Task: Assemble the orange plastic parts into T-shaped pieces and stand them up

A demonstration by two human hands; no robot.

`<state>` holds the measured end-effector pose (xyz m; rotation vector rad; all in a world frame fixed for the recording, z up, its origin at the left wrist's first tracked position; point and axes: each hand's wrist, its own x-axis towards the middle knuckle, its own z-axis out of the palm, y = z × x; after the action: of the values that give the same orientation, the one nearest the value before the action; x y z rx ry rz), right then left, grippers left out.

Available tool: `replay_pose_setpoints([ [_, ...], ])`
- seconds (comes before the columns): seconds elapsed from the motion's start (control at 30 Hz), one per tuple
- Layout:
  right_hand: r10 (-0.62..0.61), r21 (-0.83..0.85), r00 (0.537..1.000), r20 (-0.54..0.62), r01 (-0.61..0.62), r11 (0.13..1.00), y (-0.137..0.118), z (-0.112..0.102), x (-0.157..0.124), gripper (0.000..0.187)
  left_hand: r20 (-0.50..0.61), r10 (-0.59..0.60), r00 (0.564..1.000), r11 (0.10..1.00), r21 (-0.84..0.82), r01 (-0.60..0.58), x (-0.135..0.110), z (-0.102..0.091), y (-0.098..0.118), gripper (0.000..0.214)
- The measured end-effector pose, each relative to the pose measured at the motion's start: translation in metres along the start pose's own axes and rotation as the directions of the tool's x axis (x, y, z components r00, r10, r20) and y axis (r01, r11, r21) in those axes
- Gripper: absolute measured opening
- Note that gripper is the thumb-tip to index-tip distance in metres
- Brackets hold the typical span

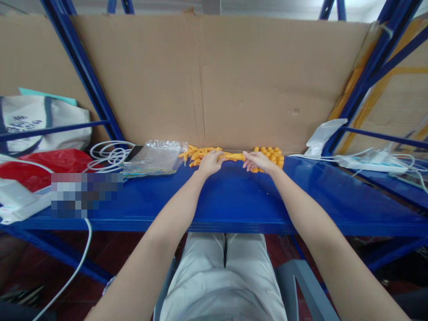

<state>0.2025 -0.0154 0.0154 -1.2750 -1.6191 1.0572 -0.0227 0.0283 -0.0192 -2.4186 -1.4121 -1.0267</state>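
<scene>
1. Orange plastic pieces lie at the far edge of the blue shelf (234, 196), against the cardboard sheet (234, 80) behind both hands.
2. One orange rod (234, 157) lies flat between the two hands, crosswise to the forearms.
3. The left hand (210, 162) is curled, its fingers folded over the rod's left end.
4. The right hand (257, 161) has its fingers loosely spread and pointing left, with the fingertips at the rod's right end. I cannot tell whether it actually grips it.
5. Just beyond and left of the left hand lies a heap of long orange pieces (197, 155).
6. Just beyond and right of the right hand sits a cluster of stubby orange pieces (273, 155), touching the hand's far side.
7. Further left of the left hand are a clear plastic bag (154, 158), then a coil of white cable (110, 155), then a red bag (50, 162) and a white tote bag (40, 125).
8. Well to the right of the right hand lie a white pouch (324, 136) and a white power strip (371, 162) with cables.
</scene>
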Motion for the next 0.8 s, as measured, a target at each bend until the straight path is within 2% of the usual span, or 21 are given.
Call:
replay_pose_setpoints([
  [0.23,0.089,-0.064,0.994,-0.056,-0.093,0.994,-0.008,0.007,-0.007,0.044,0.002,0.008,1.0,1.0,0.005,-0.008,-0.001,0.0,0.001,0.022],
  [0.33,0.097,-0.057,0.994,-0.055,-0.101,0.993,-0.007,0.006,-0.006,0.039,0.013,-0.003,1.0,1.0,0.016,0.003,-0.001,0.0,0.002,0.023],
  [0.47,0.001,-0.006,0.999,-0.041,-0.002,1.0,0.001,0.001,0.001,0.015,0.027,-0.014,1.0,0.999,0.031,0.014,-0.001,-0.002,0.003,0.023],
  [0.6,-0.084,-0.013,0.996,-0.031,0.084,0.996,0.01,-0.003,0.009,0.016,0.029,-0.011,1.0,0.999,0.033,0.01,-0.001,-0.002,0.004,0.024],
  [0.8,-0.105,-0.045,0.994,-0.026,0.104,0.994,0.014,-0.004,0.014,0.012,0.023,0.0,1.0,1.0,0.023,0.0,-0.001,-0.002,0.003,0.023],
])
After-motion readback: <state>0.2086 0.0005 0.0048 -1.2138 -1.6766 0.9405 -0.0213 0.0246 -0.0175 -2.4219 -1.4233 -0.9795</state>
